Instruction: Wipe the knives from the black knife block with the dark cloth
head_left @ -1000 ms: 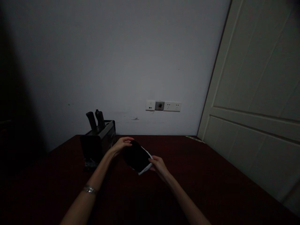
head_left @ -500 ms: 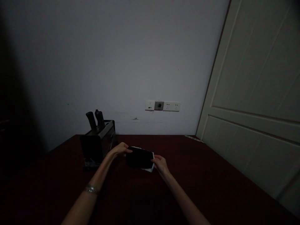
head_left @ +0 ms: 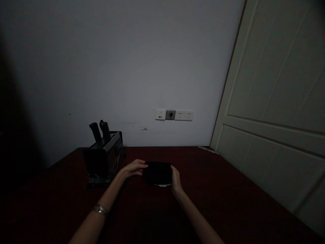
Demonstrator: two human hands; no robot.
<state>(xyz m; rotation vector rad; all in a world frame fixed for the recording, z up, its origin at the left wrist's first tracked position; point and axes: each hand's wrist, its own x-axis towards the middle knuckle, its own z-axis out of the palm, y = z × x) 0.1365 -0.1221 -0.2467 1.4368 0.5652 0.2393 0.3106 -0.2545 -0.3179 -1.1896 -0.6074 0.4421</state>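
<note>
Between my two hands is a flat black rectangular item [head_left: 157, 173], too dark for me to make out its kind. My left hand [head_left: 135, 167] pinches its left edge, thumb on top. Around the right edge closes my right hand [head_left: 175, 179], with its fingers partly hidden behind the item. A thin strip of something white [head_left: 162, 185] shows under the near edge. A metal band [head_left: 100, 209] circles my left wrist.
A dark knife block [head_left: 104, 156] with black-handled tools [head_left: 100, 131] stands left of my hands on the reddish-brown table [head_left: 203, 189]. Behind are a wall with sockets [head_left: 184, 115] and, at right, a pale panelled door [head_left: 266, 101]. A thin strip [head_left: 208, 149] lies at the table's far edge.
The black item has turned from slanting to nearly level and moved slightly right. Less of the white material shows. My right hand has shifted from the corner to along the right edge.
</note>
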